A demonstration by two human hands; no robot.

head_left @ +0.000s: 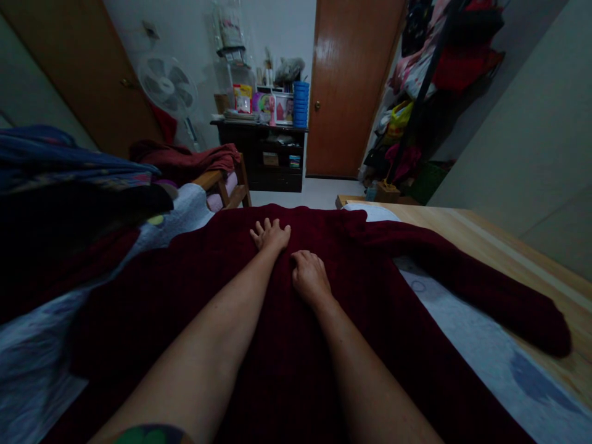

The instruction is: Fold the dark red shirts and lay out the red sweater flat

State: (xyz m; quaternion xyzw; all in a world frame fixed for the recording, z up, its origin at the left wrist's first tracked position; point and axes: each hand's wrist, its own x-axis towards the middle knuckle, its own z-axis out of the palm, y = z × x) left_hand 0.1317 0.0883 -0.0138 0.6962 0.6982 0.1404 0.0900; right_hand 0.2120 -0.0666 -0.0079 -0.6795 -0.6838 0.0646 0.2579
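Note:
A dark red long-sleeved garment [277, 345] lies spread out, front to back, on a pale patterned cloth [467, 327]. One sleeve stretches to the right over a light wooden surface [462, 234]. My left hand [271, 235] rests flat near the garment's far edge, with its fingers spread. Just right of it and a little nearer, my right hand [309, 274] has its fingers curled down against the fabric, apparently gripping it. The fingertips of the right hand are partly hidden.
Dark and blue clothes [69, 166] are heaped at the left. Beyond stand a wooden chair [231, 185] draped with reddish cloth, a white fan [169, 86] and a dark cabinet [259, 142]. Bags and clothes [425, 80] hang at the right by a wooden door [354, 86].

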